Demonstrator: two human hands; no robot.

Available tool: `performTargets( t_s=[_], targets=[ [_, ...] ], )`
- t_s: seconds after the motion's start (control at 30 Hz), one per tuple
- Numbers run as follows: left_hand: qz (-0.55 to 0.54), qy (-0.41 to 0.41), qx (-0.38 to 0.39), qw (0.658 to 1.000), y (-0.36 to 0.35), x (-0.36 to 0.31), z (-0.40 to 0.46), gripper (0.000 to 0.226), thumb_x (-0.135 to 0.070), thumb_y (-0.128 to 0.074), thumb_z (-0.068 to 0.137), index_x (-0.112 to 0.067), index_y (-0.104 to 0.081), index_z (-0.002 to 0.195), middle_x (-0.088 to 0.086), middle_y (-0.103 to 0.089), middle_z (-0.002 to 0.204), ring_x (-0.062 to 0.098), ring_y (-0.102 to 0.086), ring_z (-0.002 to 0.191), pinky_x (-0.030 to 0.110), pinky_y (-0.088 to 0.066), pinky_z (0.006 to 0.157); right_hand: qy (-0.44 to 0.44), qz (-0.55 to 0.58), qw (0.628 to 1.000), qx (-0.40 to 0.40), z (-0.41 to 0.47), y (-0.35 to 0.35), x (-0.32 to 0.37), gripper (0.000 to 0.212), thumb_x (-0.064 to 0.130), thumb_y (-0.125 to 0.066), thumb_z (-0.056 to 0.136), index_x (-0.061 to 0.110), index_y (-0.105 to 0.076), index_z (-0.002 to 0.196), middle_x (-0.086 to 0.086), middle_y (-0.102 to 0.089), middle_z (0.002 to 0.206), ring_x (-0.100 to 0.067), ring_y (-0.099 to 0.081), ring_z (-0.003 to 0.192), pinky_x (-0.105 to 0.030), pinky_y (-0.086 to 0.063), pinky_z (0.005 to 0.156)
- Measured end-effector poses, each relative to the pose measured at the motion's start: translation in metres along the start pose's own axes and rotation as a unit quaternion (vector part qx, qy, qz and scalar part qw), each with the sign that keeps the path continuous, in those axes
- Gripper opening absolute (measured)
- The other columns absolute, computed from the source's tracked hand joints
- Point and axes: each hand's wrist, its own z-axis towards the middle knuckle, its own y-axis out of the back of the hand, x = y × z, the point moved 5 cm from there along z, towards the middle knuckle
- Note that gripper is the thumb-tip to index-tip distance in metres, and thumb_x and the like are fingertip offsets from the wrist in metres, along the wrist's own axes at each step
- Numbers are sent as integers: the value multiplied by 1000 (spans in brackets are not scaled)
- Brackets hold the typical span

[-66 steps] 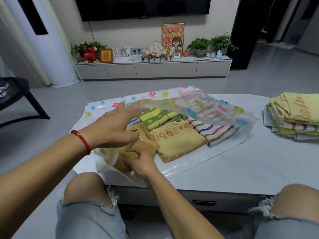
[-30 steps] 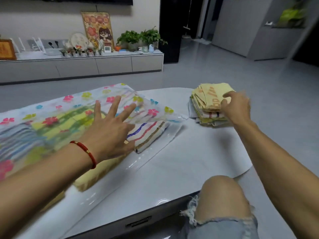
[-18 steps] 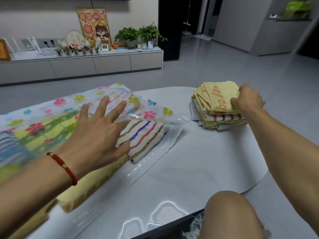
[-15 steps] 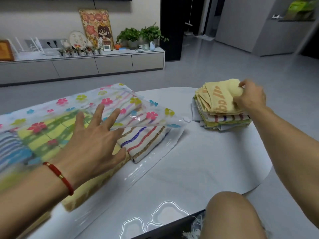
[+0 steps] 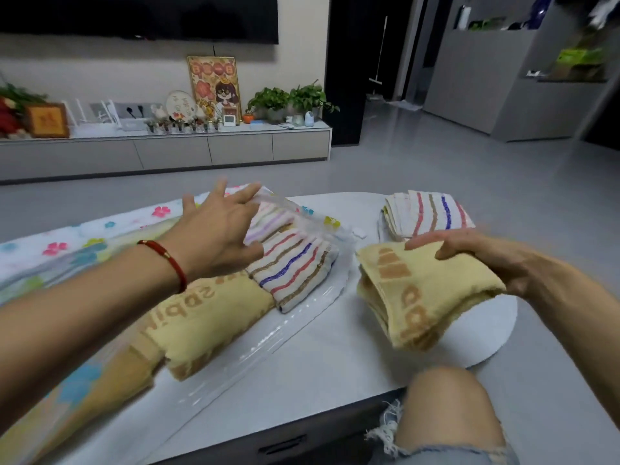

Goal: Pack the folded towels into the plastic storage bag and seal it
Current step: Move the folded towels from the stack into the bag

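The flower-printed plastic storage bag (image 5: 70, 243) lies open across the left of the white table. Inside it sit a folded yellow towel (image 5: 208, 317) and a folded striped towel (image 5: 295, 263). My left hand (image 5: 218, 236) has its fingers spread and lifts the bag's upper clear flap (image 5: 302, 219) at the mouth. My right hand (image 5: 483, 256) grips a folded yellow towel with brown letters (image 5: 422, 293), held just above the table right of the bag's mouth. A small stack topped by a striped towel (image 5: 426, 213) stays at the table's far right.
The white table (image 5: 328, 357) has a rounded right edge. My knee in torn jeans (image 5: 446, 411) is below its front edge. A low TV cabinet (image 5: 167, 152) with plants and ornaments stands across the grey floor.
My right hand has picked the yellow towel off the far-right stack and carried it toward the bag's mouth. My left hand has raised the bag's flap higher.
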Motion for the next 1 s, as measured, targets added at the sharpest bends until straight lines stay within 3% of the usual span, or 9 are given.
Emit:
performTargets(
  t_s=[0.13,0.2,0.33,0.43,0.5,0.6,0.7,0.87,1.0],
  targets=[
    [-21,14,4,1000,22,7,3,55,-46,-56,85,-13,-53,129,-8,-8,164,38,-7,149,75,-24,104,13,-14,987,162,6,-102,4,50,-5,-43,91,14,-73,126,-1,-74,127,-24,-74,107,-33,-61,84],
    [-28,23,8,999,29,8,4,55,-44,-57,85,-10,-53,128,-9,-7,164,38,-7,149,76,-26,103,53,11,981,188,30,-144,10,51,-4,-47,87,14,-72,127,-1,-73,128,-24,-72,109,-36,-59,93],
    [-41,31,20,998,34,11,3,59,-45,-58,86,-10,-50,133,-10,-5,164,37,-5,149,74,-27,104,119,118,986,9,110,-174,10,51,-2,-51,83,21,-75,121,-9,-71,131,-25,-66,102,-42,-53,92],
    [-45,25,25,998,30,11,-2,53,-44,-57,87,-15,-52,131,-11,-3,164,37,-1,149,75,-22,106,77,22,976,-201,158,-169,-26,48,1,-58,86,26,-71,125,-8,-68,131,-24,-68,103,-37,-58,90],
    [-42,17,30,999,23,10,-5,46,-44,-56,87,-16,-55,123,-12,-2,164,37,-1,150,76,-18,106,66,10,963,-262,172,-171,-41,49,7,-59,86,30,-65,129,-1,-66,131,-22,-68,102,-31,-57,85],
    [-48,9,17,999,16,9,-6,46,-46,-57,87,-16,-53,122,-12,-2,164,35,-2,150,75,-18,107,118,17,961,-251,185,-177,-39,63,9,-55,83,35,-54,140,6,-63,128,-8,-66,85,-13,-50,62],
    [-58,16,11,998,12,9,-4,50,-44,-57,88,-17,-50,129,-12,-2,164,34,-3,150,74,-18,108,102,-45,967,-231,187,-173,-41,74,9,-54,85,40,-41,151,10,-54,126,3,-57,79,-10,-43,51],
    [-52,22,15,998,9,7,-3,54,-45,-57,88,-17,-47,133,-11,1,164,34,-4,150,73,-19,109,81,-117,975,-172,182,-157,-35,65,15,-58,94,42,-42,150,0,-52,140,-19,-67,89,-34,-62,78],
    [-37,26,-13,999,6,8,-1,55,-47,-59,87,-19,-48,132,-7,11,164,35,-4,150,73,-18,110,74,-203,960,-181,152,-140,-30,53,36,-59,93,38,-51,145,2,-64,126,-26,-78,80,-38,-65,73]
  ],
)
